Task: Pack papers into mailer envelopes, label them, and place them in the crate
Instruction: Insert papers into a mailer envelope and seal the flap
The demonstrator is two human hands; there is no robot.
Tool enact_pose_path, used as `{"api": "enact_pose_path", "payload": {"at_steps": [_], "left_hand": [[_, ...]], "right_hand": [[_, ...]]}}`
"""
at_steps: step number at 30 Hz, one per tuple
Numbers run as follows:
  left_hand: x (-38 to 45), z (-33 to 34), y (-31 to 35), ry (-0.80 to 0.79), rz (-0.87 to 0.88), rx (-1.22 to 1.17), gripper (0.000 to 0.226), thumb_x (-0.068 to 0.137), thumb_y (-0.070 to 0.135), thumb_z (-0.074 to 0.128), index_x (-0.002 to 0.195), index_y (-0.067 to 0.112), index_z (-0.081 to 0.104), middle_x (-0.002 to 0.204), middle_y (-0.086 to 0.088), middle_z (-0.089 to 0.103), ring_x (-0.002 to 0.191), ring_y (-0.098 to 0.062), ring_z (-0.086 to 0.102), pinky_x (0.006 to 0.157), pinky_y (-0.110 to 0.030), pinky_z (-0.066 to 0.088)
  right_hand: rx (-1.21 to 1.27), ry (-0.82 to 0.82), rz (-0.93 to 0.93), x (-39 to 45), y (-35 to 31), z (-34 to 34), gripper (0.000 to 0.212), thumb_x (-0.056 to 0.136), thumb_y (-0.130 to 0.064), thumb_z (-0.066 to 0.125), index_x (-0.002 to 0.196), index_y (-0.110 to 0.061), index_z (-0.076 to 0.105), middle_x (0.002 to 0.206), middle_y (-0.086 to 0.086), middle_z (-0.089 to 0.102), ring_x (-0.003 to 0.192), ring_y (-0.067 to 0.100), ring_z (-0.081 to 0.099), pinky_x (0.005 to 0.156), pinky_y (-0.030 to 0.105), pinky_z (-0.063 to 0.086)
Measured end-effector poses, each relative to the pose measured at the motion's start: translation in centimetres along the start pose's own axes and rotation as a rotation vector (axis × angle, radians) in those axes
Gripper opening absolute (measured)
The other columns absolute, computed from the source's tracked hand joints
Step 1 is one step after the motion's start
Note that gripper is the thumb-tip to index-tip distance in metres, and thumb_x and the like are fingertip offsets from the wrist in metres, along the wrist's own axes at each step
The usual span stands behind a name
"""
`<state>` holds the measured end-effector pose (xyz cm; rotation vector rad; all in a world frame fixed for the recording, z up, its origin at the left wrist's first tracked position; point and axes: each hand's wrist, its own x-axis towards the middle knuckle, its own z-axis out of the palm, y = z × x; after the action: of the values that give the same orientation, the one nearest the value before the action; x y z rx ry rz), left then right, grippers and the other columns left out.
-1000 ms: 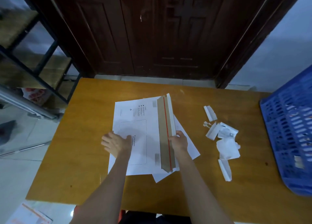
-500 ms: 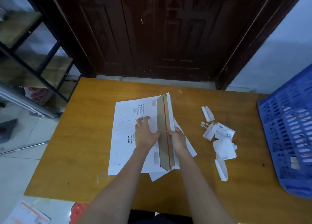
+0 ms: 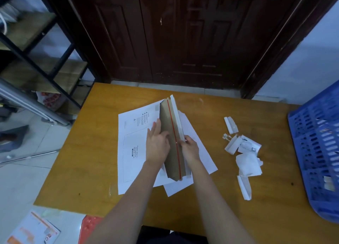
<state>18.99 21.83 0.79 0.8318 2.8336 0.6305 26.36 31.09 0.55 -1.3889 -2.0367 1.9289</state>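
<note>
A white mailer envelope [image 3: 134, 133] lies flat on the wooden table [image 3: 88, 152]. Its brown flap [image 3: 169, 129], with a red tear strip and a white liner strip along the edge, stands raised. My left hand [image 3: 156, 142] lies with straight fingers against the flap's inner side, at the envelope's mouth. My right hand [image 3: 189, 148] pinches the flap's outer edge near its middle. White paper sheets [image 3: 201, 152] stick out from under the envelope on the right. A blue slotted crate [image 3: 319, 152] stands at the table's right edge.
Torn white liner strips and crumpled label backing [image 3: 244, 152] lie between the envelope and the crate. A dark wooden door is behind the table, a metal shelf rack [image 3: 36, 56] to the left. Printed packaging [image 3: 31, 231] and a red item lie on the floor.
My left hand slid right across the envelope from its left half to the flap. My right hand kept its pinch on the flap's edge.
</note>
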Motion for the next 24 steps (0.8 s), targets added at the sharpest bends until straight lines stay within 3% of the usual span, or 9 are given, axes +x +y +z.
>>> {"api": "enact_pose_path", "payload": {"at_steps": [2,6,9,12,14,16,19,21,24], "left_hand": [[-0.3,0.1,-0.1,-0.047,-0.049,0.129,0.032,0.100,0.020,0.038,0.120,0.017,0.063,0.158,-0.008,0.017,0.146,-0.029,0.015,0.117,-0.048,0.012],[-1.3,0.9,-0.7,-0.154,-0.191,0.139,0.034,0.100,0.034,0.039,0.132,0.025,0.042,0.159,-0.009,0.010,0.143,-0.035,0.020,0.111,-0.058,0.021],[-1.6,0.5,-1.0,-0.095,-0.195,0.072,0.039,0.091,0.013,0.053,0.127,0.021,0.040,0.154,-0.002,0.021,0.129,-0.027,0.042,0.096,-0.046,0.048],[-1.7,-0.2,-0.8,-0.123,-0.194,0.141,0.046,0.091,0.007,0.052,0.131,0.029,0.044,0.156,0.002,0.016,0.129,-0.023,0.042,0.076,-0.033,0.054],[-1.8,-0.3,-0.8,-0.205,-0.170,0.252,0.044,0.094,0.009,0.050,0.128,0.036,0.051,0.157,-0.001,0.004,0.136,-0.025,0.028,0.080,-0.032,0.052],[-1.9,-0.3,-0.8,-0.274,-0.156,0.307,0.044,0.095,0.009,0.048,0.127,0.040,0.054,0.158,-0.003,-0.003,0.140,-0.028,0.020,0.084,-0.032,0.050],[-2.0,-0.3,-0.7,-0.317,-0.145,0.326,0.045,0.095,0.008,0.047,0.126,0.039,0.055,0.159,-0.002,-0.005,0.142,-0.029,0.016,0.089,-0.033,0.049],[-2.0,-0.2,-0.7,-0.322,-0.142,0.336,0.044,0.095,0.009,0.048,0.126,0.040,0.055,0.158,-0.002,-0.005,0.142,-0.030,0.015,0.092,-0.034,0.048],[-2.0,0.2,-0.8,-0.324,-0.147,0.346,0.044,0.095,0.009,0.049,0.131,0.036,0.051,0.159,-0.001,-0.005,0.143,-0.029,0.014,0.090,-0.034,0.050]], "right_hand": [[-0.024,-0.013,0.004,0.0,0.1,0.4,0.024,0.098,-0.022,0.043,0.113,-0.017,0.061,0.103,0.001,0.065,0.094,0.020,0.061,0.081,0.031,0.051],[0.011,-0.021,-0.003,0.0,0.0,0.5,0.021,0.098,-0.020,0.044,0.108,-0.016,0.062,0.097,0.000,0.065,0.090,0.019,0.060,0.075,0.027,0.047],[-0.051,0.002,0.041,0.4,0.4,0.8,0.022,0.099,-0.020,0.043,0.110,-0.014,0.061,0.102,0.003,0.065,0.096,0.023,0.060,0.079,0.031,0.049],[-0.183,0.028,0.099,0.7,1.3,1.3,0.028,0.099,-0.027,0.042,0.118,-0.015,0.060,0.115,0.005,0.065,0.105,0.025,0.060,0.094,0.040,0.051],[-0.195,0.060,0.080,0.5,1.5,1.6,0.034,0.100,-0.034,0.039,0.112,-0.013,0.063,0.109,0.004,0.065,0.100,0.022,0.059,0.092,0.038,0.049],[-0.068,0.216,0.060,0.3,1.4,1.5,0.044,0.101,-0.040,0.033,0.107,-0.012,0.067,0.102,0.003,0.061,0.095,0.018,0.054,0.091,0.038,0.044],[-0.179,0.516,0.062,0.9,2.0,0.3,0.036,0.097,-0.036,0.047,0.123,-0.016,0.062,0.128,0.009,0.053,0.116,0.026,0.048,0.096,0.040,0.040],[-0.404,0.455,0.127,1.3,2.7,-1.0,0.051,0.090,-0.031,0.059,0.138,-0.020,0.047,0.145,0.008,0.037,0.129,0.029,0.036,0.102,0.040,0.034],[-0.609,0.304,0.201,1.3,3.7,-2.3,0.079,0.082,-0.036,0.068,0.147,-0.018,0.026,0.151,0.008,0.024,0.135,0.029,0.028,0.107,0.040,0.030]]}}
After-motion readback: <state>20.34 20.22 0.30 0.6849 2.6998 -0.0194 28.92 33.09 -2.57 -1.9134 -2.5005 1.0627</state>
